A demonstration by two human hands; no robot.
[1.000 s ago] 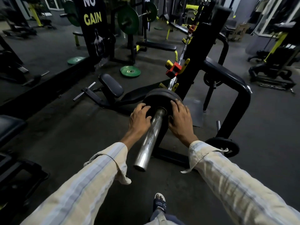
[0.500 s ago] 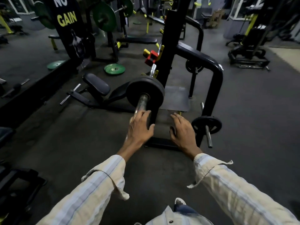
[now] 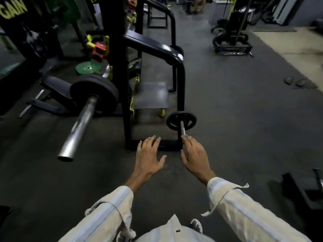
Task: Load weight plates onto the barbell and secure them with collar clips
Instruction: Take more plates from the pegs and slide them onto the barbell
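Note:
The steel barbell sleeve points toward me at the left, with black weight plates pushed up against its inner end. A smaller black plate sits on a short storage peg low on the black rack. My left hand hovers open, fingers spread, in front of the rack's base. My right hand is open too, its fingertips just below the end of the storage peg. Red and yellow collar clips hang on the rack further back.
The black rack frame stands straight ahead, its base bar by my fingers. A padded bench lies behind the barbell. A green plate lies on the floor. Other machines stand at the far right. Dark rubber floor stretches right.
Both hands have left the barbell's plates and moved right and down, toward the small plate on the rack's peg. The view has swung right.

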